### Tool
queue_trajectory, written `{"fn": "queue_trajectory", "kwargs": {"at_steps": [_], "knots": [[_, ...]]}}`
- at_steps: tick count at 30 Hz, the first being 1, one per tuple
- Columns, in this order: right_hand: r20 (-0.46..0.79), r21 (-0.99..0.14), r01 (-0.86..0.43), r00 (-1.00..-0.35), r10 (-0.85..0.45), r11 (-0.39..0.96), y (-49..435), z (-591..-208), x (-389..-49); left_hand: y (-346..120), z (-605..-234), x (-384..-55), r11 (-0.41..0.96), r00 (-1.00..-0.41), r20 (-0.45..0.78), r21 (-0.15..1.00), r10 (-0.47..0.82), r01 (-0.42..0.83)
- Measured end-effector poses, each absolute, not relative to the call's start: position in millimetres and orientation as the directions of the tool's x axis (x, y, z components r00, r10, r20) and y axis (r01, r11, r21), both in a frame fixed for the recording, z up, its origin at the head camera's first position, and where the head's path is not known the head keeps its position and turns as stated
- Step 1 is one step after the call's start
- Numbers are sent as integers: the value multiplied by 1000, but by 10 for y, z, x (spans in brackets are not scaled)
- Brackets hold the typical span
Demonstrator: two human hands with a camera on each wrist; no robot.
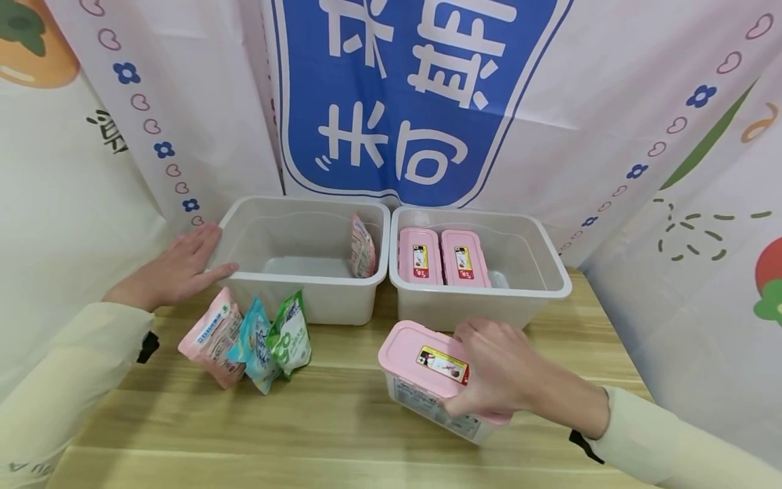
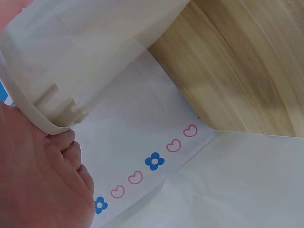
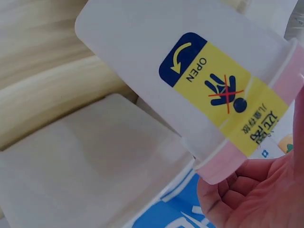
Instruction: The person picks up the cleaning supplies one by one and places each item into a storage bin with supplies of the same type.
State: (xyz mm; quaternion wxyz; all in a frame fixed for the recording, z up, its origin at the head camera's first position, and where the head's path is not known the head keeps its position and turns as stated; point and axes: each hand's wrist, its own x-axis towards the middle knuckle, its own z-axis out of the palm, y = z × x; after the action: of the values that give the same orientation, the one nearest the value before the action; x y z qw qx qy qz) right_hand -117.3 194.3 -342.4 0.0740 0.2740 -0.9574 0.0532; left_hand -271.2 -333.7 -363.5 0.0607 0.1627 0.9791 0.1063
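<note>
My right hand [image 1: 497, 367] grips a white plastic box with a pink lid [image 1: 421, 356] across its lid, in front of the right bin. In the right wrist view the box [image 3: 142, 42] is tilted, with a yellow label and "OPEN" printed on its side. My left hand [image 1: 177, 268] rests at the near left corner of the left grey bin [image 1: 305, 288], thumb over the front rim. The left wrist view shows its fingers [image 2: 71, 154] against the bin's rim. Two similar pink-lidded boxes [image 1: 442, 251] stand in the right grey bin [image 1: 476, 305].
Pink [image 1: 216, 339], blue [image 1: 259, 346] and green [image 1: 292, 336] pouches stand on the wooden table [image 1: 293, 435] before the left bin. Another pink pouch [image 1: 362, 251] leans inside that bin's right wall. Printed white cloth [image 1: 550, 136] hangs behind and at the sides.
</note>
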Motion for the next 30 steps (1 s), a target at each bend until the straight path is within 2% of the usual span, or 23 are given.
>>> {"fn": "queue_trajectory", "kwargs": {"at_steps": [15,30], "knots": [[146,-152,-437,-897,-417,887,2168,-2886,-1178,-3324,-3625,-2714,923,-937,-88,225,338,311],[142,-148,-380,-922,-361,913,2308,-2432,-1339,-3318,-3621,-2720,926,-937,-95,219,335,309]]}}
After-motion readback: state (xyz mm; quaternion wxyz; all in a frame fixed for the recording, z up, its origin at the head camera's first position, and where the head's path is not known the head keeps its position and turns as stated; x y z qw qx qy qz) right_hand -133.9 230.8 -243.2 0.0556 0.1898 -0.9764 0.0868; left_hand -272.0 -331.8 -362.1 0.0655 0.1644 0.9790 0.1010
